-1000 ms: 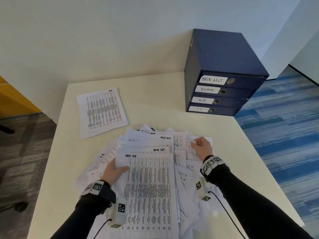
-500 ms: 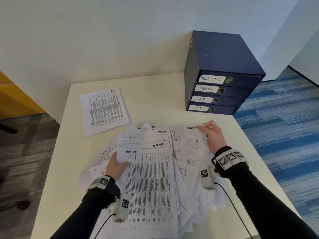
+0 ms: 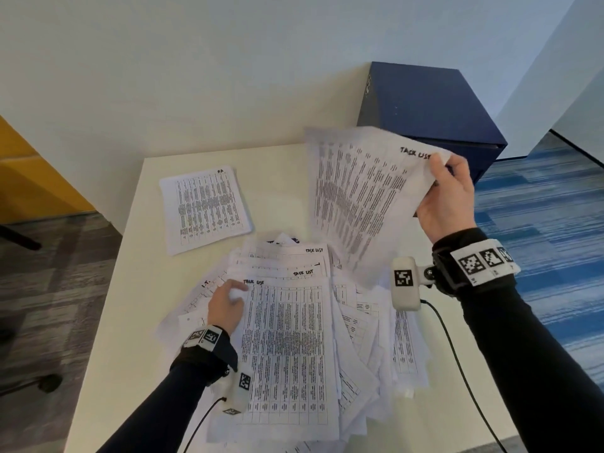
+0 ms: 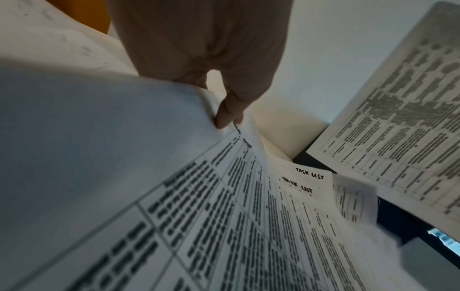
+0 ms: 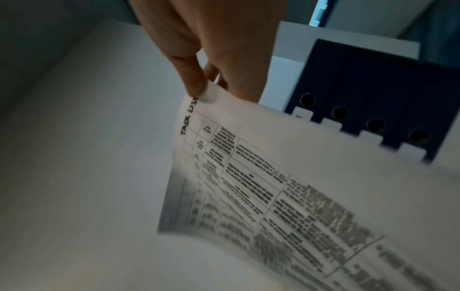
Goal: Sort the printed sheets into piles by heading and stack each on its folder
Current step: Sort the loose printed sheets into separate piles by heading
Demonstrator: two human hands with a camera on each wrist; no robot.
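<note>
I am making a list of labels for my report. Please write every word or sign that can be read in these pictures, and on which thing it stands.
"TASK LIST": lifted sheet, pinched at its corner by the right hand.
"TASK LIST": top sheet of the heap, gripped by the left hand, and two sheets behind it.
"I.T.": sheet at the heap's left edge.
Separate pile: heading too blurred.
Table print: unreadable.
Folder labels: unreadable.

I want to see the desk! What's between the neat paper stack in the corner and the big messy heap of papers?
Only bare cream table shows between the neat stack and the messy heap, a narrow strip seen in the head view.
</note>
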